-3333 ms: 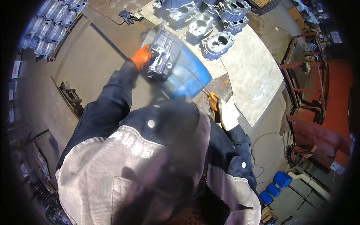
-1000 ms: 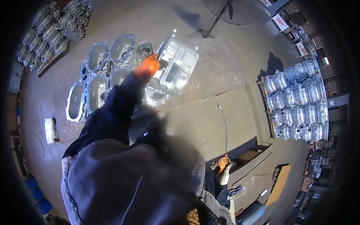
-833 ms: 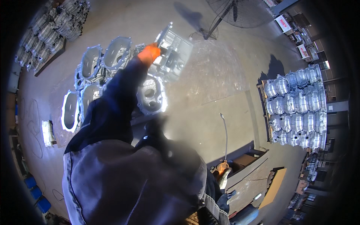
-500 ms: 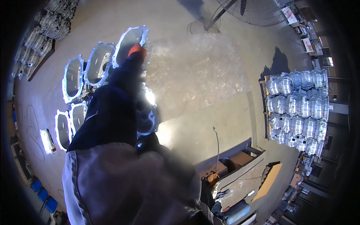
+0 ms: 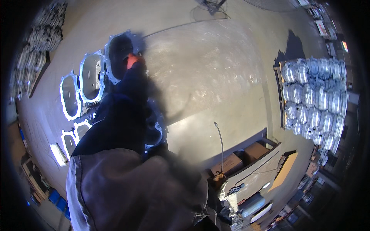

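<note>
On my feed, the left hand (image 5: 134,61), orange-gloved, is at the right inner side of a grey metal housing (image 5: 118,52); fingers look bent, but blur and shade mean I can't tell if they pinch the casting. Housing: deep oval mouth facing up, pale scalloped rim with small lugs, interior mostly in shadow. Count near that hand: six housings visible, maybe more behind the sleeve (image 5: 123,111). That's the one at the hand, two more just left of it (image 5: 91,77) (image 5: 70,96), two partly covered further down-left (image 5: 82,129) (image 5: 69,142), one below the hand with round openings showing, half hidden by the arm (image 5: 157,120). Right hand (image 5: 220,177), one, gloved, closed round the lower end of one thin rod (image 5: 220,148) pointing up away from it. Just right of the right hand, a long open bin (image 5: 252,163) holds two brown cardboard boxes (image 5: 227,165) (image 5: 255,150). Far right of the left hand, one pallet (image 5: 281,96) carries a stack of silver castings (image 5: 314,98), four rows. Far lower left, three blue containers (image 5: 61,204), contents unreadable.
</note>
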Demonstrator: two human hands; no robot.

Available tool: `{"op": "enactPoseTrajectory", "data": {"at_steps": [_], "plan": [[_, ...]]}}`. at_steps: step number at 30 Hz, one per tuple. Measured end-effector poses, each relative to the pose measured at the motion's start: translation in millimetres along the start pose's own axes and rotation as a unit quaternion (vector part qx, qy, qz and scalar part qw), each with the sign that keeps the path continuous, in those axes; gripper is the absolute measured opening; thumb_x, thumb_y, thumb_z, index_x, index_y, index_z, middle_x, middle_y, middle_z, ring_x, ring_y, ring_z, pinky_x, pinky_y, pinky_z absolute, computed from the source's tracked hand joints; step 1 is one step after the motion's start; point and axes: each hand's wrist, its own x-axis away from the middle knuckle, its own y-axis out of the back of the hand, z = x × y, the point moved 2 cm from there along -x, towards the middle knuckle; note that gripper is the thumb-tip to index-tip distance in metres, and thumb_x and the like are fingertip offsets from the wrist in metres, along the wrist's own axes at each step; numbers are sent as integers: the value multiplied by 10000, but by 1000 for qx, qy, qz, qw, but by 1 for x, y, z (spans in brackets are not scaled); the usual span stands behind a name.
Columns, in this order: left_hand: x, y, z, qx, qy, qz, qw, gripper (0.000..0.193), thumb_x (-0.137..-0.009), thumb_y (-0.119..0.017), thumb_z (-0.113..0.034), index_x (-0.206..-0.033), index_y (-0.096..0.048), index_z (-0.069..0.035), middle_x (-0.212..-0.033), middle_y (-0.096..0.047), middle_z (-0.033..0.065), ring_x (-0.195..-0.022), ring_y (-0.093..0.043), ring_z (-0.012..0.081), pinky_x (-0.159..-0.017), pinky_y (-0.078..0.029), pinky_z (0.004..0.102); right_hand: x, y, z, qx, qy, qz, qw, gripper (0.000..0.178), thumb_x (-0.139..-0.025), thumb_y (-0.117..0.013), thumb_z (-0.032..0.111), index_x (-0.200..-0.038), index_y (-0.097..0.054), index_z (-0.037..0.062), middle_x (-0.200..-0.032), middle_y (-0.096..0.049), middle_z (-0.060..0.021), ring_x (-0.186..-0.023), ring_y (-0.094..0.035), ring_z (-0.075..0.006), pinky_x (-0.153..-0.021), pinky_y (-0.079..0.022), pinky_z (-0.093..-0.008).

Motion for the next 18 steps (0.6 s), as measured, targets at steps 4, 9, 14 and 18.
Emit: {"op": "enactPoseTrajectory", "data": {"at_steps": [4,9,14,18], "plan": [[-19,4,7,-5,23,-15,1000,480,-916,-487,-304,-1294,-506,-8,-1297,-552,189,-1204,-523,350,-999,-398,459,16,6,-28,-66,18,9,998,676,-921,-431,604,-1319,-473,58,-1087,-632,-81,-932,-616,-199,-841,-503,-331],[40,38,13,211,-66,-252,942,706,-825,-604,-461,-1289,-471,54,-1332,-507,208,-1258,-470,330,-1056,-380,368,64,5,-68,-183,54,38,981,674,-921,-437,598,-1321,-467,57,-1081,-633,-83,-926,-618,-201,-837,-506,-335],[140,4,-41,489,-304,-220,787,494,-885,-551,-130,-1338,-419,18,-1319,-508,206,-1202,-513,297,-1001,-409,348,107,-15,-102,-353,119,34,927,658,-925,-444,586,-1313,-469,56,-1045,-638,-80,-886,-621,-200,-815,-513,-333],[220,-54,-111,496,-366,-102,781,542,-888,-535,-45,-1397,-349,-35,-1289,-518,157,-1093,-537,225,-937,-446,322,130,3,-137,-331,191,60,922,574,-954,-444,540,-1256,-528,59,-1066,-624,-48,-933,-598,-144,-819,-495,-281]]}}
